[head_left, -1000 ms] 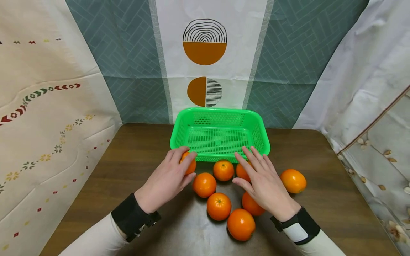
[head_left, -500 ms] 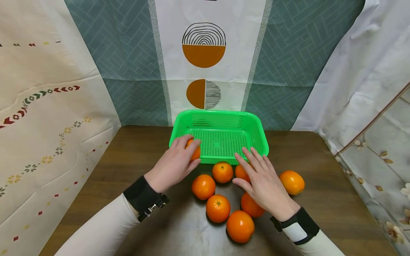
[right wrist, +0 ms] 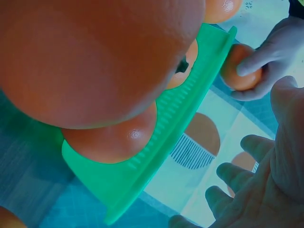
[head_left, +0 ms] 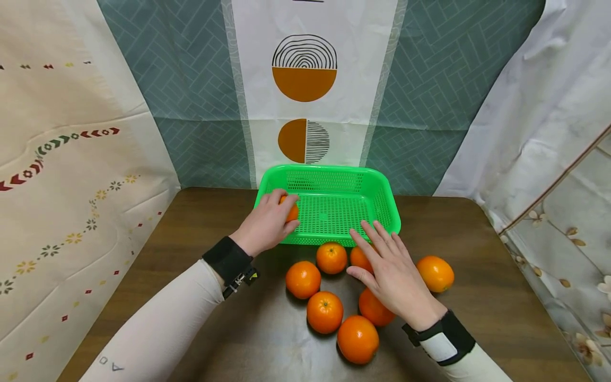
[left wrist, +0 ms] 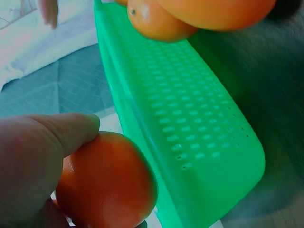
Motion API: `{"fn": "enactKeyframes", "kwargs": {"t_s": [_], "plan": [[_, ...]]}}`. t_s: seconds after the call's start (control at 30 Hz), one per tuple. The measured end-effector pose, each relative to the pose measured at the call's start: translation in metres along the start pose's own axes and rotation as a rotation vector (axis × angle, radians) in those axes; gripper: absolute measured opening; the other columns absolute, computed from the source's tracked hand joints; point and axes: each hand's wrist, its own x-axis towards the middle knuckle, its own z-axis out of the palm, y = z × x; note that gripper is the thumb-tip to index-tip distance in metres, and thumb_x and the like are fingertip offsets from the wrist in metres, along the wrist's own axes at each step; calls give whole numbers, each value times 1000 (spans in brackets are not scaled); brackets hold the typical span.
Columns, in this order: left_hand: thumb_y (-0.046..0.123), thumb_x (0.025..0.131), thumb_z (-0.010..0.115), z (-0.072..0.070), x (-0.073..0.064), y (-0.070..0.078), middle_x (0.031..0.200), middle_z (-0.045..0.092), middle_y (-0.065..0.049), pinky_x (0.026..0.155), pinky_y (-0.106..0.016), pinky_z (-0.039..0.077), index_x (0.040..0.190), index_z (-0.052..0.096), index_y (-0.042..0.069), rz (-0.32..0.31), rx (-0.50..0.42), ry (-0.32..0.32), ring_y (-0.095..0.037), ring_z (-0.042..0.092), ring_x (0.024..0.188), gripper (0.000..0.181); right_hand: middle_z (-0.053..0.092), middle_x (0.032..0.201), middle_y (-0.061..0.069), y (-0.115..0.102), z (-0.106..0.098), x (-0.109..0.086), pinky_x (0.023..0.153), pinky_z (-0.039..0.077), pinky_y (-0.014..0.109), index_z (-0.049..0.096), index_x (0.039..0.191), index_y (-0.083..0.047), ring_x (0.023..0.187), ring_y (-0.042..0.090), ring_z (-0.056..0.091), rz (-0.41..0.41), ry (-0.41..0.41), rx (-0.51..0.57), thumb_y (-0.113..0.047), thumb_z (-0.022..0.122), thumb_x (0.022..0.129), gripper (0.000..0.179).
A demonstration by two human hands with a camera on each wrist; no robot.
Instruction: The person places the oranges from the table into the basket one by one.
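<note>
My left hand (head_left: 265, 222) grips an orange (head_left: 293, 211) over the left end of a green perforated plastic basket (head_left: 334, 212). In the left wrist view the thumb lies along that orange (left wrist: 111, 183), beside the basket's rim. My right hand (head_left: 396, 278) is spread with straight fingers above the oranges at the right, its fingertips near the basket's front edge. It partly hides one orange (head_left: 359, 259) and another orange (head_left: 374, 307). In the right wrist view its fingers (right wrist: 235, 178) hold nothing; whether the palm touches any fruit I cannot tell.
More oranges lie loose before the basket, among them a back orange (head_left: 331, 258), a left orange (head_left: 303, 279) and a front orange (head_left: 358, 339). One orange (head_left: 435, 274) sits apart at the right. Patterned cloths (head_left: 200, 95) hang behind the brown table (head_left: 191, 239).
The left hand has carried its orange up and away from me, from the basket's front left corner to over its left end. The right hand has stayed in place.
</note>
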Motion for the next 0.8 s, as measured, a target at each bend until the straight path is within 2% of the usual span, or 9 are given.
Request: {"fn": "enactKeyframes", "kwargs": {"t_s": [0.13,0.3,0.53,0.63,0.8], "plan": [[27,106,79,4,8,-3,141,56,-31,102,-51,52,151,57,0,-24,2,-46,-49,57,118,57,28,180,14,0,0,0,127,23,72,41,173,-16,168,37,17,3,-3,0,-50,71,107,80],[27,106,77,7,16,-7,140,56,-29,95,-49,51,150,58,2,-67,20,-103,-46,57,112,54,25,182,12,1,0,2,128,21,71,39,173,-17,169,37,16,3,-7,7,-50,70,107,80],[28,108,74,10,24,-8,138,56,-27,88,-47,50,153,59,5,-130,-5,-238,-41,54,105,52,25,181,13,0,0,2,127,22,72,40,173,-16,169,37,16,-5,-7,6,-50,71,106,81],[28,109,72,11,28,-10,137,56,-27,92,-48,47,153,58,5,-136,-9,-291,-41,53,106,52,25,181,13,0,0,3,128,22,72,40,173,-17,169,37,16,-4,-11,5,-50,71,106,81],[30,110,71,15,35,-15,137,55,-27,94,-48,44,153,59,5,-136,-1,-346,-40,52,107,52,24,182,13,1,0,2,128,21,71,39,173,-17,169,37,16,-2,-13,4,-51,70,106,81]]}}
